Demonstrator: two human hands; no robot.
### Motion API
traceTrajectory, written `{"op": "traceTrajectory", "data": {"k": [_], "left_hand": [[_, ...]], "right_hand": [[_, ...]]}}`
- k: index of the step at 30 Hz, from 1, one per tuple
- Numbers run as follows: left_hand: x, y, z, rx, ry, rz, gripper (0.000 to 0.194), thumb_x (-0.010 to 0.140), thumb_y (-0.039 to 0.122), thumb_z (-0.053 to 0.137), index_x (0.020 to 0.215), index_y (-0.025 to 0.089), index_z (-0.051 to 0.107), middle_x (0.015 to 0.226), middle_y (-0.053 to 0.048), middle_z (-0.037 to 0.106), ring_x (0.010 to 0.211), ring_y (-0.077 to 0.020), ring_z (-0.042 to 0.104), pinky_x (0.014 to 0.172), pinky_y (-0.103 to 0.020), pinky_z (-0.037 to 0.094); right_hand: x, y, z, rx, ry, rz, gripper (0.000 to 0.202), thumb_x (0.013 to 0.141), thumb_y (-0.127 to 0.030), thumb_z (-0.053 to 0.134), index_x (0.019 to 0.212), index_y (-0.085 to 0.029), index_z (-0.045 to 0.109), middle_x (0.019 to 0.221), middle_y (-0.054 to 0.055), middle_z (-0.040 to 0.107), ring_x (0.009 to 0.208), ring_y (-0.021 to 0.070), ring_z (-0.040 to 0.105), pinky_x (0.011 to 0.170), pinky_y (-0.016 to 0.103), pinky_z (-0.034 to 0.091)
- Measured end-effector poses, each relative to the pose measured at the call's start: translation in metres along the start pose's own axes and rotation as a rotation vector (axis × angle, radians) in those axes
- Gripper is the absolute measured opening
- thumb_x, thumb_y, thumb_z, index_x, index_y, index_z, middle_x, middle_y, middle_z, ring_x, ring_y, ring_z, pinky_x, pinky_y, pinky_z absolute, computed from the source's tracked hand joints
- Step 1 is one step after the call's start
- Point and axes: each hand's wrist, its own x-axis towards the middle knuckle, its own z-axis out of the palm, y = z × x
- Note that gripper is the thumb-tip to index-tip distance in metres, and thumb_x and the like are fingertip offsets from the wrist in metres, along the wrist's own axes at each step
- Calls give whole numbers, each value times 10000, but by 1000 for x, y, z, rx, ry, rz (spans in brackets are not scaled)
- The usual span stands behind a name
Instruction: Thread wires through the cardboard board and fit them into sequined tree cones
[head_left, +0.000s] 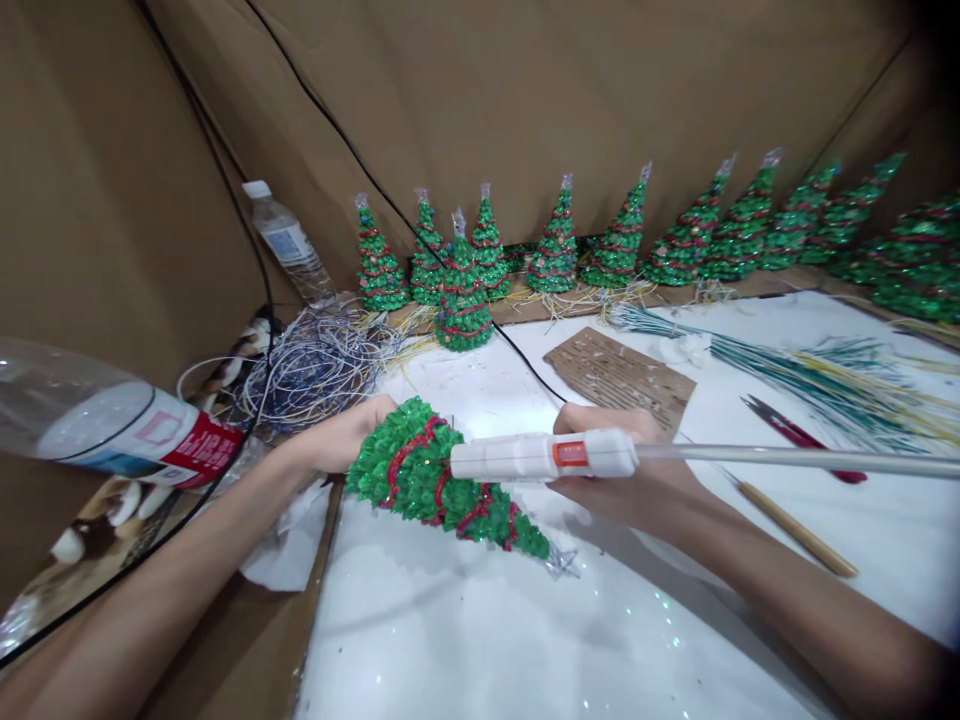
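Note:
My left hand [351,432] grips a small green Christmas tree [420,470] by its base. The tree is tilted on its side, with red garlands around it and a clear star at its tip pointing lower right. My right hand [611,425] is wrapped round a white hot glue gun [517,458] with an orange switch. A long clear glue stick [787,457] sticks out of its back to the right. The gun's front end overlaps the tree's side; its nozzle is hidden, so I cannot tell whether it touches. Most of my left fingers are hidden behind the tree.
Several finished-looking trees [555,245] stand along the back. Bundled wires [780,375], a cardboard piece [619,375], red-handled snips [810,440] and a wooden-handled awl [795,528] lie right. At left are tangled wires [307,365], a large bottle [135,425] and a small bottle [289,240].

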Motion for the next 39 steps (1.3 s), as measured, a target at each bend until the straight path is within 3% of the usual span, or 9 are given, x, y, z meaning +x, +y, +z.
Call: {"op": "traceTrajectory", "data": {"k": [4, 11, 15, 26, 39], "left_hand": [[-1, -4, -1, -2, 13, 9, 457, 821, 465, 659, 528, 123, 581, 498, 7, 506, 474, -83, 410, 474, -186, 410], [-1, -5, -1, 12, 16, -24, 503, 802, 505, 661, 490, 122, 563, 467, 11, 483, 458, -78, 379, 454, -183, 401], [0, -4, -1, 32, 20, -16, 526, 791, 539, 656, 489, 117, 569, 462, 8, 480, 459, -80, 377, 455, -186, 406], [-1, -5, -1, 4, 22, -21, 453, 804, 446, 674, 512, 114, 577, 491, 4, 496, 478, -83, 398, 473, -184, 408], [1, -1, -1, -2, -3, -7, 441, 812, 461, 671, 529, 130, 597, 503, 1, 531, 482, -96, 438, 511, -200, 448]], "right_hand": [[-3, 4, 4, -38, 72, -83, 106, 654, -214, 557, 600, -201, 467, 478, -47, 524, 404, 83, 429, 433, 207, 156], [-5, 12, 6, 25, 170, -319, 79, 719, -145, 484, 661, -196, 469, 510, -68, 426, 437, 63, 364, 461, 197, 223], [-3, 10, 3, 36, 145, -311, 84, 712, -136, 481, 655, -194, 461, 511, -74, 409, 431, 56, 362, 451, 192, 224], [-5, 14, 5, 28, 124, -261, 74, 683, -129, 502, 674, -198, 476, 523, -69, 458, 448, 65, 375, 475, 196, 238], [-6, 12, 5, 30, 137, -268, 65, 732, -149, 488, 692, -199, 486, 544, -55, 478, 462, 78, 394, 481, 204, 258]]}}
